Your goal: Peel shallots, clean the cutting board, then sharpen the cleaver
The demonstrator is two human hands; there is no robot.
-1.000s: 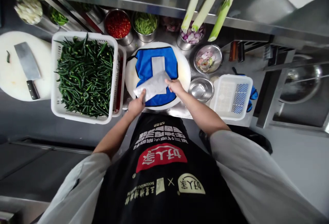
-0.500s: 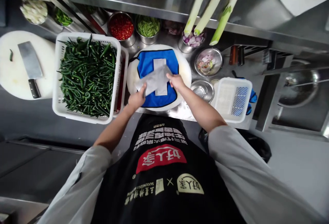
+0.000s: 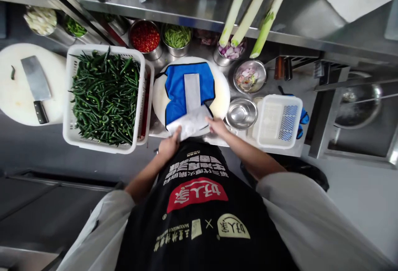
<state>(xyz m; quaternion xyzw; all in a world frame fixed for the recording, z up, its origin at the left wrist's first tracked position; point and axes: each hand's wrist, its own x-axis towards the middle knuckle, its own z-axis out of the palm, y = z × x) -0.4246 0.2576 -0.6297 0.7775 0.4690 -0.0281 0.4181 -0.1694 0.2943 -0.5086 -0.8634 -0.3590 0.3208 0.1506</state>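
Between my two hands is a cleaver [image 3: 190, 122], its pale, shiny blade held crosswise over the near edge of the round white cutting board [image 3: 222, 88]. My left hand [image 3: 168, 146] is closed at the handle end, which is mostly hidden; a small dark end shows behind the fist. Fingers of my right hand [image 3: 218, 127] pinch the blade's other end. Beyond the blade, a light grey rectangular block like a whetstone [image 3: 192, 90] lies on a blue cloth [image 3: 175, 84] with black edging, spread over the board.
Left of the board stands a white basket [image 3: 66, 109] of green chilies, beside another cleaver [image 3: 35, 77] on a second board [image 3: 12, 105]. Steel bowls [image 3: 241, 113] and a white plastic basket [image 3: 270, 142] are at right. Leeks [image 3: 238, 8] overhang the shelf edge [image 3: 186, 17].
Both hands have drawn the cleaver toward my body, from across the grey block to the board's near edge. More of the block is uncovered. The view has shifted slightly.
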